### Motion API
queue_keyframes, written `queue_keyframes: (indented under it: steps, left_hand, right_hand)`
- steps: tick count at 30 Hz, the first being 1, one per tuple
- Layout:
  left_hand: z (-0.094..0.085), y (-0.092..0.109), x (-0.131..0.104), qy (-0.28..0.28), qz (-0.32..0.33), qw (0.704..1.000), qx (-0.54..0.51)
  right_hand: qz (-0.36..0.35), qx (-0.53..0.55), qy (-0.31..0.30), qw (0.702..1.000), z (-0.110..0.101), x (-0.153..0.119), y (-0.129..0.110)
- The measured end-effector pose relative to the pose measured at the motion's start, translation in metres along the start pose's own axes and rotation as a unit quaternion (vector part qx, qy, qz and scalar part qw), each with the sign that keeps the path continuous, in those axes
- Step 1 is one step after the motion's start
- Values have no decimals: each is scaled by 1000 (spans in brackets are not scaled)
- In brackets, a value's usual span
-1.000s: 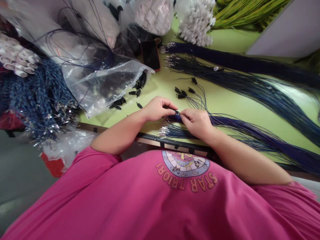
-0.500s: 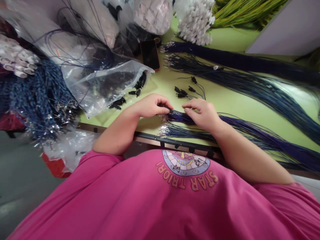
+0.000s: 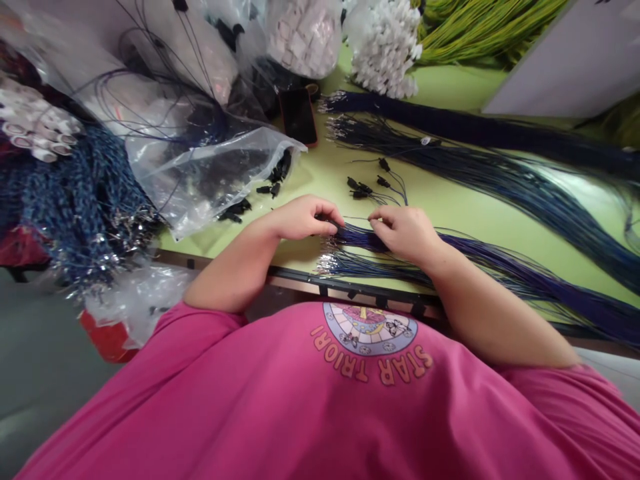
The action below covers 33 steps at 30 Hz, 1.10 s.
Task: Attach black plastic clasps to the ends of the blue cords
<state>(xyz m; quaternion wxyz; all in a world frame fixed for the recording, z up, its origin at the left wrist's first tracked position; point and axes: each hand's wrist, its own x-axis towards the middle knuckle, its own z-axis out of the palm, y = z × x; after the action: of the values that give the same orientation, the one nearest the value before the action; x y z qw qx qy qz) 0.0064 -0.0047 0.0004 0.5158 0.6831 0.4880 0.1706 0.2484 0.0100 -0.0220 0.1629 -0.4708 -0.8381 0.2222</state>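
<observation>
My left hand [image 3: 306, 218] is closed in a pinch over the metal-tipped ends of a bundle of dark blue wires [image 3: 357, 238]. Something small and dark shows at its fingertips, too hidden to name. Just to the right, my right hand [image 3: 406, 232] pinches a thin dark wire [image 3: 356, 218], which stretches across to the left fingertips. The bundle passes under my right hand and trails off to the right. Beyond my hands lie several black connectors [image 3: 361, 189] with short wires attached.
More dark wire bundles [image 3: 450, 153] lie farther back. A clear plastic bag [image 3: 200, 167] spills black connectors [image 3: 280, 170] on the left, beside a phone [image 3: 298, 117]. White connectors [image 3: 385, 50] and yellow-green wires [image 3: 490, 30] fill the back. The table edge [image 3: 350, 288] runs before my body.
A thin wire now shows stretched between my two hands. Both hands stay over the bundle, with only slight finger movement. The whole view has shifted a little.
</observation>
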Motion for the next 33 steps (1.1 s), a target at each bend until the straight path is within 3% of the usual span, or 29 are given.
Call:
queue_keyframes:
  steps: [4,7,11,16,19,24,33]
  left_hand:
    - [5,-3,3,24,-11,998,-60]
    - [10,-6,5,41,1,992,-116]
    - [13,-6,7,39,2,985,-167]
    - [14,-7,8,41,1,979,-202]
    - [14,-7,8,42,0,978,-207]
    - [14,-6,8,50,-7,978,-204]
    - [14,-8,8,64,-14,980,-189]
  right_hand:
    - [19,140,76,987,-6,-5,-4]
    - [-14,188,53,981,-7,-12,-15]
    - [-49,183,43,981,-5,-16,-22]
    - [18,160,58,985,-2,-12,-13]
    - [-7,143,46,989,0,-11,-9]
    - [-40,96,87,991,3,-12,-8]
    - [-9,146,22,989,-2,-8,-11]
